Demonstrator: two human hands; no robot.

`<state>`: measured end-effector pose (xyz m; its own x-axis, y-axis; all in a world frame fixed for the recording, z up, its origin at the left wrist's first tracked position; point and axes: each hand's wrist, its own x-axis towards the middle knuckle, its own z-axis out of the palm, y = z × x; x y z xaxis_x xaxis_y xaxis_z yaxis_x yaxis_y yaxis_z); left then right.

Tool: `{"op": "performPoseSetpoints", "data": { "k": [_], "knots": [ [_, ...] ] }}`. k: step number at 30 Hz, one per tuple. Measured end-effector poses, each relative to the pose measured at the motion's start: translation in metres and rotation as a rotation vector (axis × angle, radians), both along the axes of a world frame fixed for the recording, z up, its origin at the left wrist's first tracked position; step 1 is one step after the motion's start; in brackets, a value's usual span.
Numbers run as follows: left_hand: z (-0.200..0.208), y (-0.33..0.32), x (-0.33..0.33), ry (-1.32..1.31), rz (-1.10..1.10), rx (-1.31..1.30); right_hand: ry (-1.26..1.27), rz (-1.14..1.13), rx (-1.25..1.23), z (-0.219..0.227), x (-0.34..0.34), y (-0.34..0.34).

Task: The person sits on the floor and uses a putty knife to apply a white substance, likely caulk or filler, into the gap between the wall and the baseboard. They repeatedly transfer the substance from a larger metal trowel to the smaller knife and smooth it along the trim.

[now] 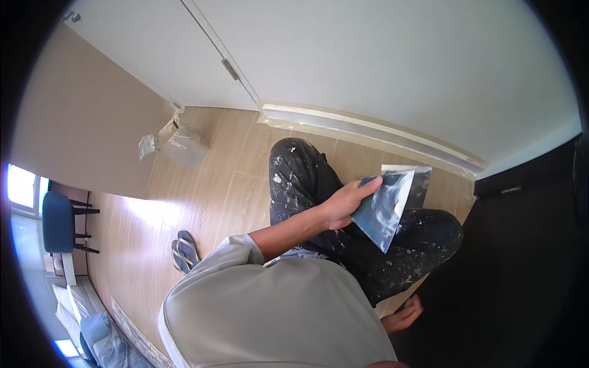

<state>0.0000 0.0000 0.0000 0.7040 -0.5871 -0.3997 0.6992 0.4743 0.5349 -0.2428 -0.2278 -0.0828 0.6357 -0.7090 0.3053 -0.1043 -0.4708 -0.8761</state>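
Observation:
My left hand (348,205) is closed on a blue putty spreader (375,222), a flat blade smeared with white filler. Behind it, partly covered, is a second flat grey blade (419,187) with a pale edge; whether the same hand grips it is hidden. Both blades are over my bent legs (307,181) in dark trousers spattered with white. My right hand (405,316) is low at the right, beside the black panel, slightly blurred, its fingers loosely apart with nothing visible in them.
A white baseboard (368,126) edged with masking tape runs along the white wall ahead. A filler-smeared bucket (184,144) stands by the beige wall at left. Flip-flops (185,251) lie on the wood floor (230,202). A black panel (521,257) closes off the right. A blue chair (58,222) stands far left.

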Motion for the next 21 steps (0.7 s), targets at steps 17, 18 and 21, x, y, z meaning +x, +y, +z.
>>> {"op": "performPoseSetpoints", "data": {
  "k": [17, 18, 21],
  "knots": [
    [-0.031, -0.019, 0.009, -0.057, 0.968, 0.111, 0.082, 0.679, 1.023, 0.043, 0.264, 0.053],
    [-0.037, -0.013, 0.012, -0.064, 0.997, 0.093, 0.083, 0.689, 1.049, 0.048, 0.267, 0.07],
    [-0.027, -0.003, 0.022, -0.146, 1.129, 0.096, 0.022, 0.723, 1.143, 0.053, 0.267, 0.113]
  ]
}}
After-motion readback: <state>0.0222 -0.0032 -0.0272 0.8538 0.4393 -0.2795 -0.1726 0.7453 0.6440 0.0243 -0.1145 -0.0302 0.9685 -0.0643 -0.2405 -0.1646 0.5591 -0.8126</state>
